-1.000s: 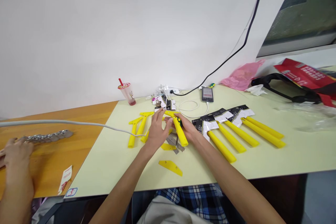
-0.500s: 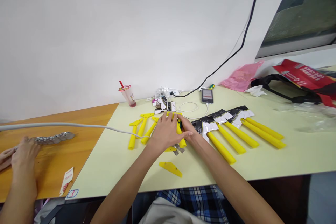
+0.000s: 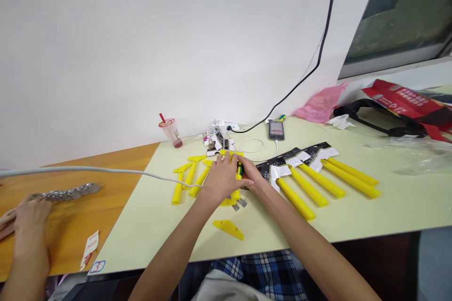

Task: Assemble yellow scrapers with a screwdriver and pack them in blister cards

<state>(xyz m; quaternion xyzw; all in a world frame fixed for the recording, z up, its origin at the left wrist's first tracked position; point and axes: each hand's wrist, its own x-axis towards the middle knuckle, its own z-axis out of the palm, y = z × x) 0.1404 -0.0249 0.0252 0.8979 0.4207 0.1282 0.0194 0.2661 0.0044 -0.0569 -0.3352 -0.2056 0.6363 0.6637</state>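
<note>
Both my hands are together at the middle of the pale green table. My left hand lies over a yellow scraper, fingers closed on its T-shaped head. Beside it my right hand is curled round a screwdriver with a green-and-black handle; its tip and most of my right fingers are hidden. Several yellow scrapers lie left of my hands. Small metal blades rest just below them, and a yellow clamp plate with holes lies nearer me.
Several yellow scrapers with black-and-white cards lie to the right. Behind are a drink cup, a power strip and a small screen device. A grey cable crosses from the left. Another person's hand touches a metal chain-like strip.
The view has shifted slightly. My hands stay together, and more of the green-and-black handle shows between them. The yellow handle beneath them now shows less far to the right.
</note>
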